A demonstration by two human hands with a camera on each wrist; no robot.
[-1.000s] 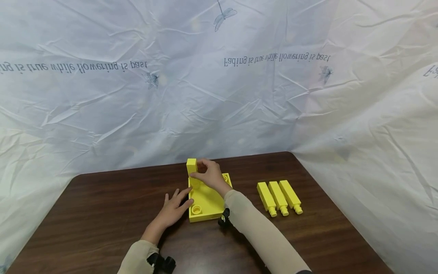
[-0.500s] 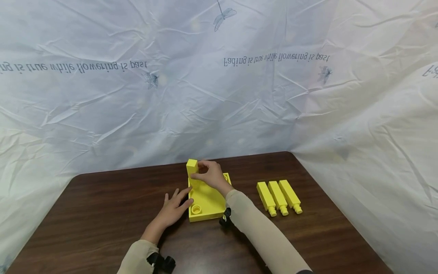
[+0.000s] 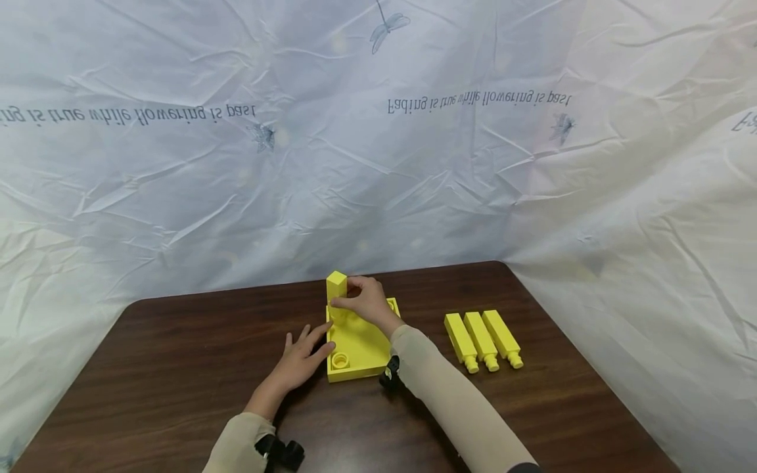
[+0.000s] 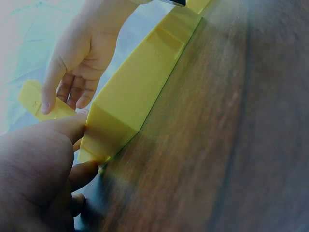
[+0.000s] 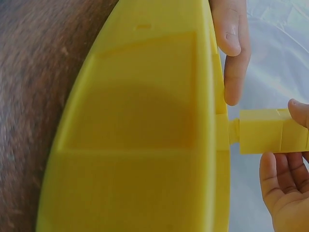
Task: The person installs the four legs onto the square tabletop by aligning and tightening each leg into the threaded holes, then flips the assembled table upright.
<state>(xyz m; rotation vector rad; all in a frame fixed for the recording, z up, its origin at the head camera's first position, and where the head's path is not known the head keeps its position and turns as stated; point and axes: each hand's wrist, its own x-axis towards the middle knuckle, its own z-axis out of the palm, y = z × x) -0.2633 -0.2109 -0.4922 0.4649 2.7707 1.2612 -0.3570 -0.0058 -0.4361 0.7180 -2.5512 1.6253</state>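
Observation:
A flat yellow tray-like board [image 3: 358, 345] with a raised rim and round corner sockets lies on the table. At its far-left corner my right hand [image 3: 369, 303] pinches a square yellow leg [image 3: 336, 289] between thumb and fingers, holding it upright. In the right wrist view, the leg [image 5: 260, 131] meets the corner socket, and part of its narrow neck [image 5: 234, 131] shows between them. My left hand [image 3: 298, 362] rests at the board's left edge, its fingers extended and touching the rim. A near-left socket [image 3: 340, 360] shows its round hole.
To the right, three similar yellow legs [image 3: 481, 341] lie side by side on the dark wooden table [image 3: 195, 368], stepped pegs toward me. A pale printed curtain [image 3: 331, 177] hangs behind the table and along its right side.
The leg in my right hand has turned about its length, so its top now shows a corner toward me. My left hand and the board have stayed nearly still.

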